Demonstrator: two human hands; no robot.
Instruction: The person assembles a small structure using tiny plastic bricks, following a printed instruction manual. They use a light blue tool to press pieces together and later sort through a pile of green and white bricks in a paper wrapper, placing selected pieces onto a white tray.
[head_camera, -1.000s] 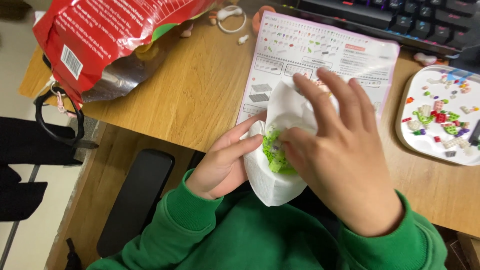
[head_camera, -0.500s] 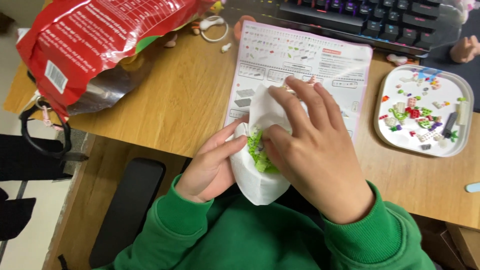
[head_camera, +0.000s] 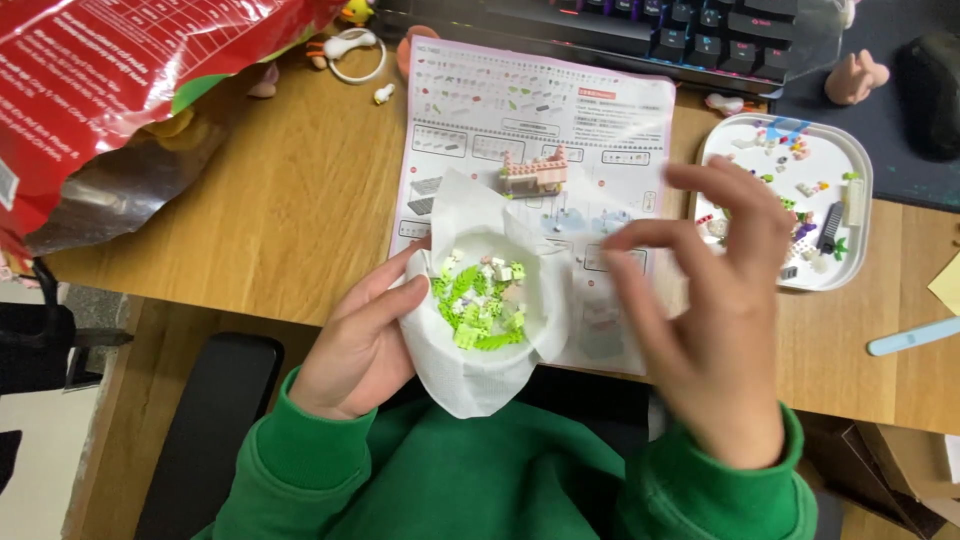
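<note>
My left hand (head_camera: 360, 340) cups a white cloth-like pouch (head_camera: 470, 385) at the desk's front edge, above my lap. The pouch lies open and holds several tiny green and white bricks (head_camera: 478, 305). My right hand (head_camera: 720, 330) hovers to the right of the pouch, lifted and blurred, fingers apart and curled, with nothing visible in them. Under both lies a printed instruction sheet (head_camera: 530, 110). A small pink brick build (head_camera: 535, 172) stands on it just behind the pouch.
A white tray (head_camera: 858, 235) with several loose coloured bricks sits at the right. A dark keyboard (head_camera: 620, 25) runs along the back, a black mouse (head_camera: 930, 65) at the far right. A red crinkled bag (head_camera: 110, 90) fills the left. A black chair seat (head_camera: 200, 430) shows below.
My right hand has come out of the pouch and risen to the right, uncovering the green bricks. The left hand still holds the pouch.
</note>
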